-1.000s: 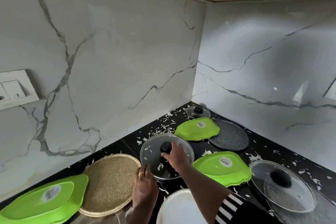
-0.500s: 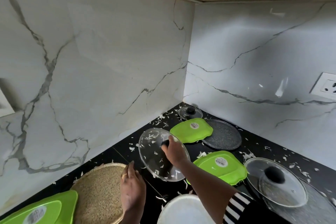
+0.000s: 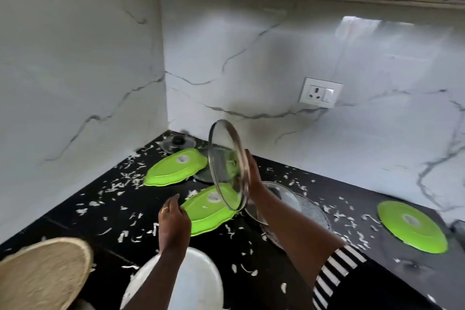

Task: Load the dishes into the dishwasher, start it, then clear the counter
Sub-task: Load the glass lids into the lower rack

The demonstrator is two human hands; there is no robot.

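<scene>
My right hand (image 3: 254,178) holds a glass lid (image 3: 227,166) on edge, lifted above the black counter (image 3: 75,221); its knob is hidden behind the hand. My left hand (image 3: 173,219) hovers over the counter, fingertips at the edge of a green oval plate (image 3: 206,211). A second green oval plate (image 3: 173,167) lies further back, beside a dark grey round plate (image 3: 203,176). A small glass lid (image 3: 178,143) sits in the corner. Another glass lid (image 3: 284,194) lies on a textured glass plate (image 3: 312,211) under my right forearm.
White scraps litter the counter. A woven round mat (image 3: 42,274) lies at the lower left, a white plate (image 3: 193,282) at the bottom centre, a green round plate (image 3: 412,224) at the right. A wall socket (image 3: 320,92) sits above the counter.
My right hand has raised the glass lid off the counter and tipped it onto its edge, moving it right. My left hand moved from the woven mat toward the green plate. The view swung right.
</scene>
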